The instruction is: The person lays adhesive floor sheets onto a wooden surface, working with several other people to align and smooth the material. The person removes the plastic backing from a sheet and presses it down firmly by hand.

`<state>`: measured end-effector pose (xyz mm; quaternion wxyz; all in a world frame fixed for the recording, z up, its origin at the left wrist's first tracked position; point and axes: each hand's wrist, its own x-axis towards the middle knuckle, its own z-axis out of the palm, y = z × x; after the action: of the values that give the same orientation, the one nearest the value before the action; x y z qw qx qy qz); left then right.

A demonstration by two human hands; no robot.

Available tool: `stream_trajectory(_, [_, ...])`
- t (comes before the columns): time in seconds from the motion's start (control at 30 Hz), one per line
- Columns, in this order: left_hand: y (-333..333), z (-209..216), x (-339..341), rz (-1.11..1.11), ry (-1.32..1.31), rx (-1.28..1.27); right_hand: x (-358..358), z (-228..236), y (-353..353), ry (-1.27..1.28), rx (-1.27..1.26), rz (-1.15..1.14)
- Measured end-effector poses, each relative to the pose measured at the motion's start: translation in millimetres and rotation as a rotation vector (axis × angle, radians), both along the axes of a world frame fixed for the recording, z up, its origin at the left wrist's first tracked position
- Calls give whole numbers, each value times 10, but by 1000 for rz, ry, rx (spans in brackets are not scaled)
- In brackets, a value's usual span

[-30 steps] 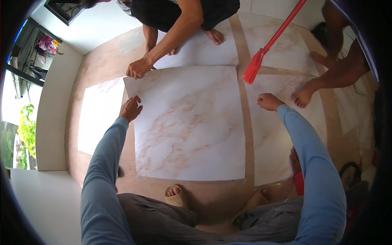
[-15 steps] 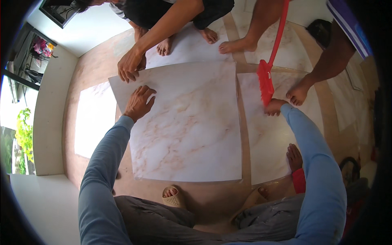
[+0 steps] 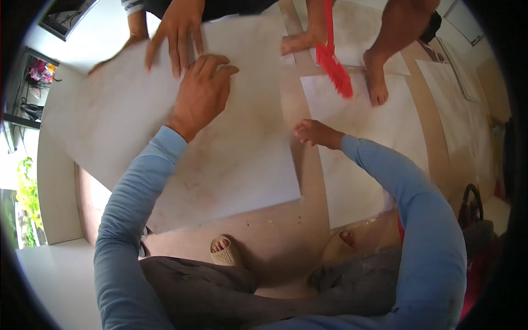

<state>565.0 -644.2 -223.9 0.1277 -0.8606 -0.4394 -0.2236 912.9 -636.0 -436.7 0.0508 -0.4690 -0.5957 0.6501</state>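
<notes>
A large whitish marble-patterned sheet (image 3: pixel 231 165) appears lifted and turned askew above the floor. My left hand (image 3: pixel 203 96) rests on its upper part, fingers extended and slightly bent. Close to the sheet's right edge is my right hand (image 3: pixel 318 134), its fingers curled in and somewhat blurred; whether they touch the edge cannot be made out. Facing me, another person's hand (image 3: pixel 179 36) reaches onto the far part of the sheet with fingers spread. That person's other hand (image 3: pixel 137 33) is at the far left edge.
A second marble-patterned sheet (image 3: pixel 363 176) lies on the tan floor (image 3: pixel 269 225) at the right. Over it hangs a red broom (image 3: pixel 334 71), next to a bystander's bare foot (image 3: pixel 375 82). More sheets (image 3: pixel 454 121) lie farther right. A low white wall (image 3: pixel 60 181) borders the left.
The sheet has risen, rotated and shifted left. My right hand has moved left from beside the broom to near the sheet's edge. The broom and bystander's foot have shifted up the view.
</notes>
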Motion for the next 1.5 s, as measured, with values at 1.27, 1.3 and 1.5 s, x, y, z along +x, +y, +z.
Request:
stream_trajectory(1.27, [-966, 1689, 753, -468, -230, -53, 2167, 563, 369, -1032, 431, 425])
stream_trajectory(1.3, [-1049, 1700, 774, -461, -345, -174, 2174, 602, 330, -1043, 399, 396])
stream_trajectory(1.5, [-1686, 1347, 1238, -549, -568, -680, 2491, 503, 200, -1142, 211, 396])
